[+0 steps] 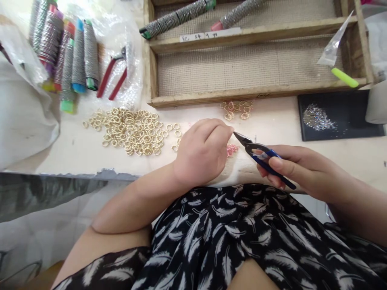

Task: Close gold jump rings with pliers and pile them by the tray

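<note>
My right hand (290, 165) is closed round the blue handles of small pliers (256, 151), whose narrow jaws point up and left. The jaw tip reaches the fingertips of my left hand (205, 151), which is curled with its back toward me. Whatever those left fingers pinch is hidden. Just right of the left hand lies a small heap of pink pieces (232, 150). Beyond it sit several gold rings with pink bits (237, 108). To the left spreads a big pile of plain gold rings (133, 131), a few lying close to my left wrist.
A wooden mesh-bottomed tray (205, 98) spans the back, holding wire-wound rods (181, 18). Red-handled cutters (111, 74) and more wound rods (72, 68) lie on plastic at left. A black tray (347, 129) with shiny bits (319, 117) and a green-handled tool (344, 77) are at right.
</note>
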The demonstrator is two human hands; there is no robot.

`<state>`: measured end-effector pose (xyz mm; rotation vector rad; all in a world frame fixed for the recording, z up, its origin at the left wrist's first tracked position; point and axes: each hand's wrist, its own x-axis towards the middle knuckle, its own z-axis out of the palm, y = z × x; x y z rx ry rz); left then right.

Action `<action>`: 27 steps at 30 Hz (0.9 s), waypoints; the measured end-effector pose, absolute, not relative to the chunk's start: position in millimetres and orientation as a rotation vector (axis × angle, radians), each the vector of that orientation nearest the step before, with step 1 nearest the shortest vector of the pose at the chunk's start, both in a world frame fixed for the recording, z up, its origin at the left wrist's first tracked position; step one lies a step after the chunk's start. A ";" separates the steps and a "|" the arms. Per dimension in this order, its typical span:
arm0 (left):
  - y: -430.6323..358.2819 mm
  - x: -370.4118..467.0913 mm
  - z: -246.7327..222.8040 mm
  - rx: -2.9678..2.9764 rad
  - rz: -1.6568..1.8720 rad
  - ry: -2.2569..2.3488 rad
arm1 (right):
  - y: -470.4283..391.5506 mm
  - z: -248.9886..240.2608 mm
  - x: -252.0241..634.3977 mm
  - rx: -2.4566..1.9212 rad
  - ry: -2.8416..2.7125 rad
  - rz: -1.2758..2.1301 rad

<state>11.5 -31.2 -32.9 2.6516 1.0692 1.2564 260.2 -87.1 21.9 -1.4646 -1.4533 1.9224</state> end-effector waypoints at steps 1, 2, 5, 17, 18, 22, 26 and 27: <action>-31.0 12.0 -33.7 2.667 1.270 1.071 | -87.5 21.8 259.2 -1.463 -1.474 1.902; -30.9 12.3 -34.1 2.680 1.284 1.071 | -88.0 21.6 258.2 -1.461 -1.497 1.877; -30.8 12.9 -31.9 2.656 1.301 1.067 | -89.5 19.8 255.9 -1.458 -1.609 1.750; -29.8 8.9 -21.9 1.777 0.974 1.075 | -88.5 14.4 259.1 -1.466 -1.968 1.376; -29.3 8.2 -20.9 1.785 0.974 1.074 | -89.0 12.0 259.9 -1.452 -1.984 1.345; -25.8 4.9 -17.8 1.944 1.025 1.073 | -92.9 0.6 263.4 -1.376 -2.050 1.146; -21.9 3.8 -18.3 2.222 1.153 1.051 | -96.3 -5.4 266.3 -1.358 -2.120 0.998; -21.6 4.2 -18.7 2.267 1.164 1.042 | -96.9 -5.8 266.6 -1.356 -2.136 0.973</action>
